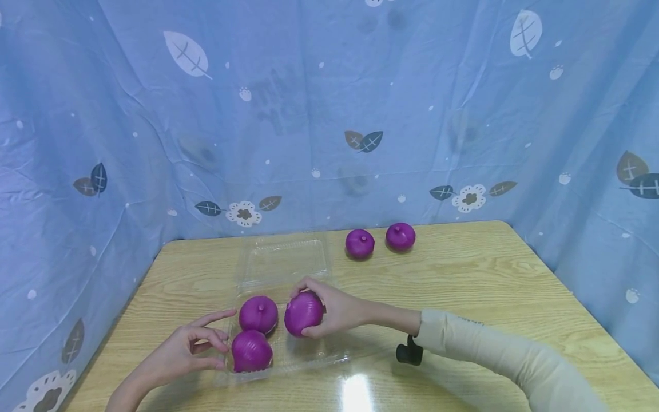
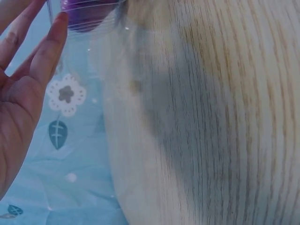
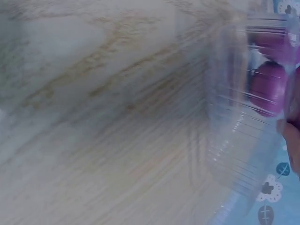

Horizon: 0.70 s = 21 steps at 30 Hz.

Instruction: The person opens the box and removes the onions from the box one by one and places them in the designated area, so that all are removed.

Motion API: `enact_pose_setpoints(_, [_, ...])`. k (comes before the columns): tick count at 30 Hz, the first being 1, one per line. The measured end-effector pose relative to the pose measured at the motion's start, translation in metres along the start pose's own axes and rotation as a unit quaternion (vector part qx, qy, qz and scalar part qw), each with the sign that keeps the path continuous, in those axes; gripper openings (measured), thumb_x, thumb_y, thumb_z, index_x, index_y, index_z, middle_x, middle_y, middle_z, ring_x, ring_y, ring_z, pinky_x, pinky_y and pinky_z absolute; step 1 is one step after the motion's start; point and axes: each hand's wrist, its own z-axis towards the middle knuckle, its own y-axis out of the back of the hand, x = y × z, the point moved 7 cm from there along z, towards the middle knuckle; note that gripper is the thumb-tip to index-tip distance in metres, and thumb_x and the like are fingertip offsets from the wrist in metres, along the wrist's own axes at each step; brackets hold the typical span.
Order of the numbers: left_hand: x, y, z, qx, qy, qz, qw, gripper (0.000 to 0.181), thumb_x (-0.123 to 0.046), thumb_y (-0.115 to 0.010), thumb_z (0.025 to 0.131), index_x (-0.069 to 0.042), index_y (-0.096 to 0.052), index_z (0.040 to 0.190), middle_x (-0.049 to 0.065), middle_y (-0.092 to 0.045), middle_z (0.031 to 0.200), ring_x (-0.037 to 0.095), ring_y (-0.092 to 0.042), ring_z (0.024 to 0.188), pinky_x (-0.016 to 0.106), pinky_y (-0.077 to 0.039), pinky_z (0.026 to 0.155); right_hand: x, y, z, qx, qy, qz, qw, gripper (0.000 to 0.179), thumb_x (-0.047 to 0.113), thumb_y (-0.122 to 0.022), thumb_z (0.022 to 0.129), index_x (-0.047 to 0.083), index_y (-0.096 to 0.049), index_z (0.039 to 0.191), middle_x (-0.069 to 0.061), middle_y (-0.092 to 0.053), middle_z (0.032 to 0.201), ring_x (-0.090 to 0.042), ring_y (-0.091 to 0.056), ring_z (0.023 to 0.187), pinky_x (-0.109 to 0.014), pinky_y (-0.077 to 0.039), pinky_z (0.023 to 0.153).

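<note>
My right hand grips a purple onion between thumb and fingers, over the right part of a clear plastic box. Two more purple onions lie in the box's left half, one behind and one in front. At the box's left wall is my left hand, its fingers loosely bent and holding nothing. The left wrist view shows a fingertip right at the clear wall. In the right wrist view, onions show through the ribbed plastic, and only part of the right hand appears at the edge.
The box's clear lid lies folded back behind it. Two further purple onions, a left one and a right one, stand near the back edge of the wooden table. A blue patterned curtain closes off the back and sides.
</note>
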Motion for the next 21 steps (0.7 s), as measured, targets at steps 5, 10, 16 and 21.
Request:
enact_pose_setpoints(5, [-0.001, -0.001, 0.001, 0.005, -0.01, -0.005, 0.9999, 0.01, -0.008, -0.076, 0.08, -0.009, -0.07, 0.088, 0.005, -0.042, 0.145, 0.014, -0.057, 0.108, 0.018, -0.049, 0.092, 0.011, 0.004, -0.001, 0.006, 0.04, -0.031, 0.9987, 0.062, 0.008, -0.077, 0.073, 0.014, -0.053, 0.129, -0.008, -0.038, 0.132, -0.014, -0.049, 0.115, -0.024, -0.051, 0.089])
enact_pose_setpoints(10, [-0.001, -0.001, 0.002, 0.007, -0.008, -0.005, 0.9999, 0.011, -0.008, -0.076, 0.079, -0.008, -0.07, 0.088, 0.012, -0.041, 0.145, 0.014, -0.057, 0.108, 0.018, -0.049, 0.092, 0.018, 0.008, -0.003, 0.008, 0.083, -0.016, 0.9964, 0.05, 0.008, -0.077, 0.076, 0.012, -0.055, 0.121, -0.007, -0.045, 0.131, -0.016, -0.047, 0.12, -0.027, -0.052, 0.09])
enact_pose_setpoints(16, [-0.005, -0.001, 0.002, 0.01, -0.019, -0.005, 0.9998, 0.01, -0.007, -0.075, 0.08, -0.007, -0.07, 0.089, -0.005, -0.042, 0.145, 0.011, -0.056, 0.108, 0.017, -0.048, 0.092, 0.021, 0.01, -0.011, 0.014, 0.067, 0.025, 0.9973, 0.054, 0.007, -0.08, 0.076, 0.011, -0.057, 0.125, -0.003, -0.051, 0.13, -0.015, -0.047, 0.121, -0.031, -0.052, 0.092])
enact_pose_setpoints(21, [-0.006, -0.002, 0.002, 0.011, -0.025, -0.008, 0.9996, 0.01, -0.005, -0.075, 0.08, -0.006, -0.07, 0.088, -0.013, -0.041, 0.144, 0.011, -0.056, 0.106, 0.017, -0.049, 0.091, 0.02, 0.014, -0.024, 0.011, 0.06, 0.071, 0.9956, 0.048, 0.005, -0.078, 0.078, 0.009, -0.058, 0.121, -0.006, -0.051, 0.132, -0.019, -0.047, 0.124, -0.034, -0.052, 0.092])
